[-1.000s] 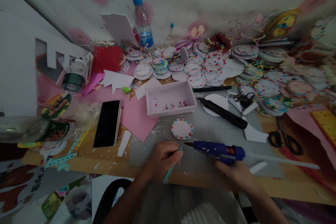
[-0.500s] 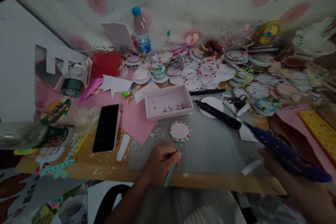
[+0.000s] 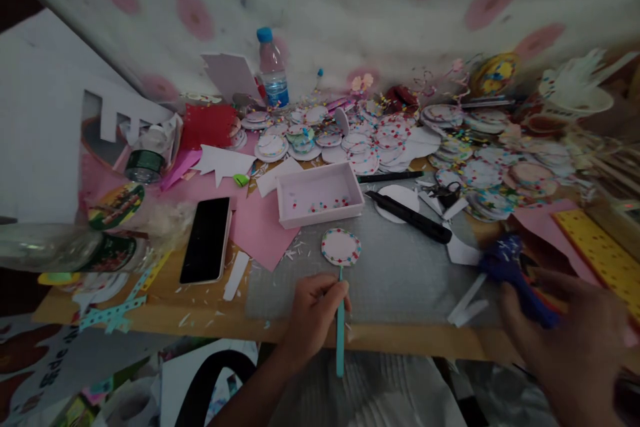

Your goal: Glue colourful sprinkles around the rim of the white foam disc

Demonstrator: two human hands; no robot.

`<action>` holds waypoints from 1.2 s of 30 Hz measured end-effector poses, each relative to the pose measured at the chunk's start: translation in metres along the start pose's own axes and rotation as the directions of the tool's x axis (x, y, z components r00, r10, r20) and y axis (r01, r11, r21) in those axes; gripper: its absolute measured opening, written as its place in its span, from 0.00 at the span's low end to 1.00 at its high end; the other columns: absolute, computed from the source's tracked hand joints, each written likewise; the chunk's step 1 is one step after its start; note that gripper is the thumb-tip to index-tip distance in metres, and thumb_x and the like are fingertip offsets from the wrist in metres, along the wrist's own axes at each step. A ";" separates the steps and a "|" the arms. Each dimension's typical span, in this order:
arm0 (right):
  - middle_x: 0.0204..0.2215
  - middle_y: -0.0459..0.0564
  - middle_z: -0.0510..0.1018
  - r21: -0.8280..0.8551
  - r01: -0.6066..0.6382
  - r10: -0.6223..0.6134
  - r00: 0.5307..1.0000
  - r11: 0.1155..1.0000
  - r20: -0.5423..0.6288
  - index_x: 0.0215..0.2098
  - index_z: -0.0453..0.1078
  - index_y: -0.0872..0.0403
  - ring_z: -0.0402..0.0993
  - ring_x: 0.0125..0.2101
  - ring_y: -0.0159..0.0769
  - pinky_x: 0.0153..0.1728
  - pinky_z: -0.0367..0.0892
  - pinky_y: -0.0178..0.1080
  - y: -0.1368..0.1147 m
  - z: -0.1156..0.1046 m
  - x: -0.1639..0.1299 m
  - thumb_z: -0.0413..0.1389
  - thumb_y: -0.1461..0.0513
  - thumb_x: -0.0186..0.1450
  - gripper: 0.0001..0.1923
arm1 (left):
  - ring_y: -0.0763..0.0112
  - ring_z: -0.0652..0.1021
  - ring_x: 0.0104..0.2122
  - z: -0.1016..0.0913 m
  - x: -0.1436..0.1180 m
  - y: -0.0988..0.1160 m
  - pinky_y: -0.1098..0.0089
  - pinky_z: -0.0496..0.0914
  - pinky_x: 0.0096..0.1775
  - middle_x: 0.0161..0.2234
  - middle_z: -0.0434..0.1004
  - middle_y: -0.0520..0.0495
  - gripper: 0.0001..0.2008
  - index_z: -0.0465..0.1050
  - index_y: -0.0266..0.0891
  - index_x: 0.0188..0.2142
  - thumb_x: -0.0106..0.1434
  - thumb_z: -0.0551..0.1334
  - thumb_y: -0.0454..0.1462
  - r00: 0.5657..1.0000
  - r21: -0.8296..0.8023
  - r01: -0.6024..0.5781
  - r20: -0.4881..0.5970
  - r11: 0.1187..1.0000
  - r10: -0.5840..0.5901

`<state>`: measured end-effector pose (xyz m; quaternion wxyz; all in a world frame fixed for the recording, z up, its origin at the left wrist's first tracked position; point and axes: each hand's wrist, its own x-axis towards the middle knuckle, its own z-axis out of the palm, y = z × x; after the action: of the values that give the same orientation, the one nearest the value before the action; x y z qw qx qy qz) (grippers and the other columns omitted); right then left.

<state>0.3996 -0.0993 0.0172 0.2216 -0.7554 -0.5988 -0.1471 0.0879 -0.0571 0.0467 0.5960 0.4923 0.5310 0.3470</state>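
My left hand (image 3: 319,310) is closed in a pinch around a slim teal stick (image 3: 341,340), held upright over the front edge of the table. The stick's thin top end meets or overlaps the lower rim of a small white paper disc (image 3: 341,247), edged with red and blue beads or dots; whether they are joined I cannot tell. At the right, my right hand (image 3: 565,327) has its thumb and fingers around a dark blue-purple glue gun (image 3: 535,303), low at the table. Paper strips (image 3: 467,303) lie beside the gun.
Behind the disc stands a white box (image 3: 320,197) with small coloured pieces. A black cutter knife (image 3: 410,215) lies on the grey mat (image 3: 400,280). A phone (image 3: 207,240) is at left. Piles of decorated discs (image 3: 395,133) and a water bottle (image 3: 273,73) fill the back.
My right hand has brought the glue gun down to the table and turned it. My left hand has swung the teal stick from slanted to upright, its tip now at the disc's rim.
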 end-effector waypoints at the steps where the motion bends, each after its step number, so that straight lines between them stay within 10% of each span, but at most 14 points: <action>1: 0.31 0.61 0.73 0.127 0.123 -0.116 0.992 0.984 -0.058 0.41 0.66 0.52 0.72 0.33 0.50 0.32 0.65 0.49 -0.019 -0.006 -0.001 0.61 0.56 0.57 0.16 | 0.75 0.63 0.19 0.005 0.000 0.002 0.72 0.58 0.24 0.15 0.59 0.53 0.20 0.67 0.38 0.15 0.59 0.56 0.45 0.999 -0.017 0.040 -0.009 0.999 -0.040; 5: 0.28 0.49 0.72 0.554 0.487 -0.566 0.824 0.675 -0.035 0.32 0.61 0.50 0.68 0.27 0.38 0.26 0.64 0.41 -0.094 -0.013 -0.004 0.58 0.60 0.59 0.08 | 0.75 0.62 0.19 0.025 0.004 0.007 0.72 0.55 0.23 0.14 0.57 0.54 0.17 0.66 0.38 0.16 0.57 0.56 0.43 0.993 -0.028 0.115 -0.003 0.993 -0.116; 10: 0.21 0.45 0.70 0.618 0.609 -0.707 0.698 0.497 -0.119 0.28 0.59 0.51 0.62 0.23 0.34 0.25 0.58 0.39 -0.131 0.002 0.002 0.49 0.70 0.62 0.09 | 0.77 0.58 0.20 0.042 0.007 0.009 0.71 0.51 0.23 0.15 0.52 0.56 0.19 0.55 0.38 0.14 0.58 0.56 0.38 0.999 0.192 0.009 -0.035 0.981 -0.002; 14: 0.17 0.43 0.63 0.648 0.594 -0.679 0.717 0.477 -0.157 0.22 0.56 0.50 0.57 0.22 0.34 0.24 0.54 0.38 -0.131 0.014 0.009 0.50 0.71 0.62 0.14 | 0.77 0.58 0.18 0.046 0.011 0.015 0.70 0.49 0.23 0.14 0.53 0.56 0.21 0.55 0.38 0.14 0.61 0.56 0.40 0.998 0.360 -0.006 -0.052 0.933 0.027; 21: 0.21 0.39 0.54 0.935 0.136 -0.179 0.981 0.327 -0.080 0.28 0.51 0.49 0.53 0.21 0.31 0.22 0.49 0.35 -0.146 0.034 0.012 0.50 0.72 0.61 0.14 | 0.74 0.66 0.22 0.015 0.003 0.017 0.71 0.59 0.27 0.20 0.65 0.52 0.16 0.68 0.38 0.24 0.67 0.54 0.37 0.905 0.488 -0.277 -0.156 0.827 0.395; 24: 0.25 0.40 0.54 0.955 0.005 -0.043 0.999 0.295 0.008 0.34 0.50 0.48 0.55 0.23 0.32 0.22 0.53 0.35 -0.154 0.040 0.011 0.46 0.69 0.65 0.11 | 0.72 0.69 0.25 -0.009 0.006 -0.002 0.71 0.63 0.31 0.24 0.69 0.50 0.08 0.71 0.38 0.30 0.65 0.57 0.34 0.806 0.621 -0.379 -0.142 0.686 0.574; 30: 0.23 0.39 0.54 0.967 -0.041 -0.059 0.997 0.250 0.058 0.33 0.49 0.48 0.54 0.21 0.30 0.21 0.54 0.33 -0.156 0.045 0.007 0.47 0.66 0.67 0.09 | 0.69 0.76 0.28 -0.027 0.019 -0.037 0.69 0.68 0.34 0.29 0.79 0.48 0.13 0.73 0.40 0.50 0.68 0.56 0.36 0.833 0.770 -0.416 0.107 0.485 0.543; 36: 0.23 0.40 0.54 0.970 -0.053 -0.060 0.996 0.239 0.069 0.33 0.50 0.48 0.54 0.21 0.31 0.21 0.53 0.35 -0.157 0.049 0.008 0.48 0.66 0.66 0.10 | 0.66 0.79 0.32 -0.023 0.031 -0.039 0.68 0.71 0.35 0.34 0.82 0.46 0.16 0.69 0.39 0.55 0.69 0.56 0.40 0.848 0.764 -0.447 0.197 0.466 0.491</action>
<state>0.2469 -0.0382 0.0036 0.6124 -0.4622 -0.5731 0.2880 0.0676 -0.0335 0.0016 0.1859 0.8193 0.4865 0.2400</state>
